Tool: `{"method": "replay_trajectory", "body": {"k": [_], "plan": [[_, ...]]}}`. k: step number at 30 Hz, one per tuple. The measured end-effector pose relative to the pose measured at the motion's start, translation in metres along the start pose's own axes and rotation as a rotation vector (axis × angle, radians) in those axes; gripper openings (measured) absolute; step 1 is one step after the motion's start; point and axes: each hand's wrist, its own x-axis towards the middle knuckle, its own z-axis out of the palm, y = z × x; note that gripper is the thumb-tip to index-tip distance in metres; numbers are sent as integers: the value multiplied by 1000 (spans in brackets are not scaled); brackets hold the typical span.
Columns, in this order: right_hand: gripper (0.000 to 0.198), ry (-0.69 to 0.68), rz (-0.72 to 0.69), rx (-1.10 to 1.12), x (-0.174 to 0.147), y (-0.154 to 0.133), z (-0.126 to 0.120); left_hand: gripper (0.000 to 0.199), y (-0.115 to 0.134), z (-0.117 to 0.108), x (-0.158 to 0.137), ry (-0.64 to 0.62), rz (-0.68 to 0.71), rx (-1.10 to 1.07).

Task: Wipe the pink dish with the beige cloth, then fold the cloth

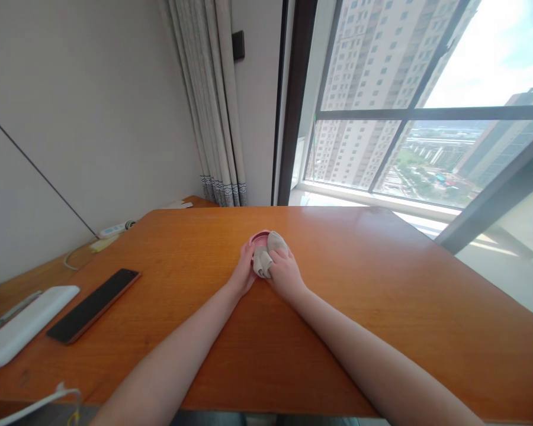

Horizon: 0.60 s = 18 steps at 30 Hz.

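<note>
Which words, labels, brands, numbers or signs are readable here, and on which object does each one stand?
No text can be read.
Pink round object and light cloth: no lettering visible.
Black phone: no lettering visible.
White power strip: any marking is too small to read.

On the wooden table (364, 272), the left hand (244, 270) holds a pink bowl (260, 239), the right hand (286, 273) a beige cloth (262, 261) against its three-to-six-o'clock side; a smartphone (93, 306) lies toward half past eight.
</note>
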Motion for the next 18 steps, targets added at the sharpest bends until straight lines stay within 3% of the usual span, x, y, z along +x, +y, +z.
{"method": "replay_trajectory", "body": {"k": [5,10,12,16,18], "plan": [[11,-106,-22,50,2,9,0,33,0,-16,11,118,180,332],[22,-108,-113,159,7,29,-4,34,22,-26,14,-40,341,558],[26,-70,-84,183,8,29,-4,39,25,-25,12,-52,339,552],[28,-57,-25,112,6,17,0,69,8,-16,6,61,268,370],[26,-44,-33,57,4,10,2,72,-2,-13,5,116,245,299]]}}
